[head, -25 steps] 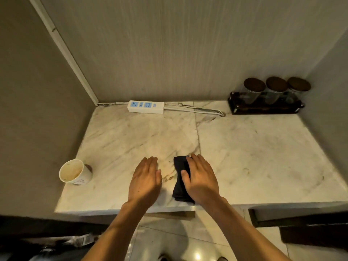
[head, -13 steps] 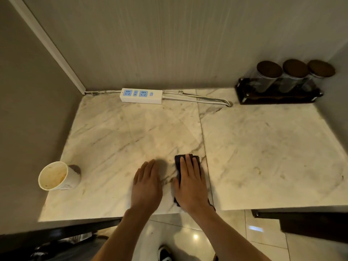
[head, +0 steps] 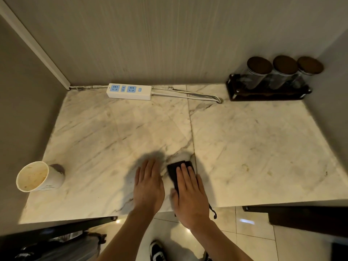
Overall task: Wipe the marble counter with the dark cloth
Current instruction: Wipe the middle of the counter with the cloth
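Head-down view over a pale veined marble table point(head: 254, 147) set in a grey-walled alcove. Two bare forearms reaching in from the bottom edge.

Right hand point(head: 190, 194) laid flat, palm down, on a dark cloth point(head: 174, 171) near the front edge of the table, just left of the seam between the two marble slabs. Fingers point(head: 183, 173) straight and held close together, pressing on the cloth rather than curled around it. Far end of the cloth showing beyond the fingertips; near end hidden under the palm, with a thin dark loop or cord dangling past the table's front edge by the wrist.

Left hand point(head: 148, 187) flat on bare marble just beside the cloth, not touching it, fingers point(head: 148, 166) extended and together, holding nothing. Soft shadow on the stone ahead of both hands.

At the left front corner, a white paper cup point(head: 40, 177), inside stained with residue, well apart from the hands. Along the back wall, a white power strip point(head: 130, 91) with blue sockets, its cable point(head: 188, 95) running right across the seam. In the back right corner, a dark wooden rack point(head: 263, 94) holding three clear jars point(head: 282, 72) with dark round lids, side by side.

Below the table's front edge, glossy floor tiles point(head: 250, 240) and the toe of a black and white shoe point(head: 157, 251).
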Motion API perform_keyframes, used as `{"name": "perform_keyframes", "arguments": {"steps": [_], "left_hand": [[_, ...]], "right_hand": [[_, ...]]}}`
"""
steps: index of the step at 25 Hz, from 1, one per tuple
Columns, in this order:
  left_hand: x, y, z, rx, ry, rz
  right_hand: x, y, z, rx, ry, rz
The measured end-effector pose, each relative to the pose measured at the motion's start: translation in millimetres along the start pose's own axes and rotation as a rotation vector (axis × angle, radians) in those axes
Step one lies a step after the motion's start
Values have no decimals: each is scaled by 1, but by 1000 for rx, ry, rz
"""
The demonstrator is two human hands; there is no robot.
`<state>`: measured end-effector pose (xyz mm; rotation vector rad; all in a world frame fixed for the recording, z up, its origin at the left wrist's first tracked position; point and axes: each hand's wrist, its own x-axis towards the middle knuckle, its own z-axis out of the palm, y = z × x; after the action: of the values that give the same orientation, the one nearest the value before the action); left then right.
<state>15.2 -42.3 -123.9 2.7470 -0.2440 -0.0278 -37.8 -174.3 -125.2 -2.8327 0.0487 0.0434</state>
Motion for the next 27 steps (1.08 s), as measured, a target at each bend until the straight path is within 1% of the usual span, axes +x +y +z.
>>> {"name": "perform_keyframes", "arguments": {"steps": [6, 13, 17, 20, 27], "left_hand": [[-3, 19, 12, 28, 1, 3], [5, 41, 22, 42, -46, -37], [12, 49, 24, 29, -30, -52], [18, 53, 26, 12, -12, -66], [43, 67, 32, -36, 11, -73]], "right_hand": [[-13, 54, -15, -54, -36, -246], [8, 112, -39, -127, -204, -582], [24, 126, -43, -131, -231, -634], [36, 132, -46, -127, -217, -668], [73, 146, -50, -135, -188, -662]]}}
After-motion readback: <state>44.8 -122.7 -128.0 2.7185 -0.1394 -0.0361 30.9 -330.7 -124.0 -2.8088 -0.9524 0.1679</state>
